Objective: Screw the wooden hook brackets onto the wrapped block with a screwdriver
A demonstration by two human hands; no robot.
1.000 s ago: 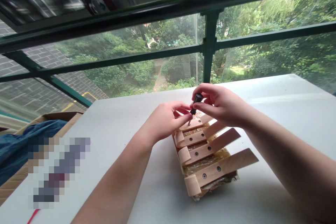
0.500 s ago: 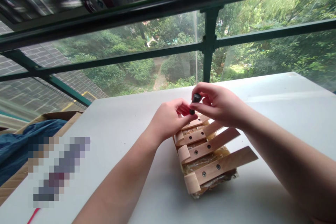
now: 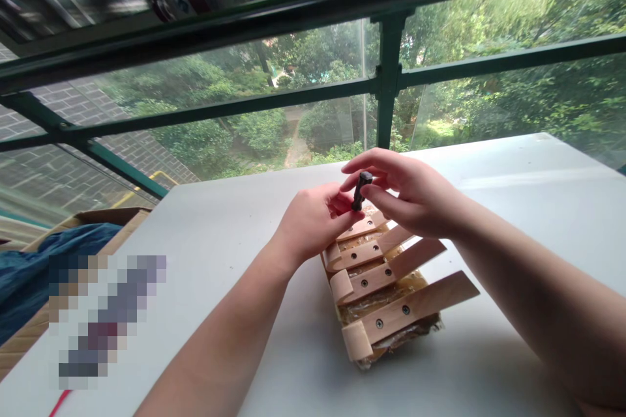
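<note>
A short black screwdriver stands nearly upright over the far end of a tape-wrapped block. My right hand has it loosely between thumb and fingers, the index finger lifted off the handle. Around its lower end, the thumb and fingers of my left hand are closed; the tip and whatever it meets are hidden there. Several pale wooden strips lie across the block, each visible one fixed with dark cross-head screws. At their left ends sit rounded wooden pieces.
The block rests on a white table. A blurred-out object with a red cord lies at the left. Beside the table is a cardboard box with blue cloth. A green railing and glass run behind the table.
My right hand's index finger has come off the screwdriver and stretched out to the left, loosening the grip. More of the handle shows. The left hand has stayed in place.
</note>
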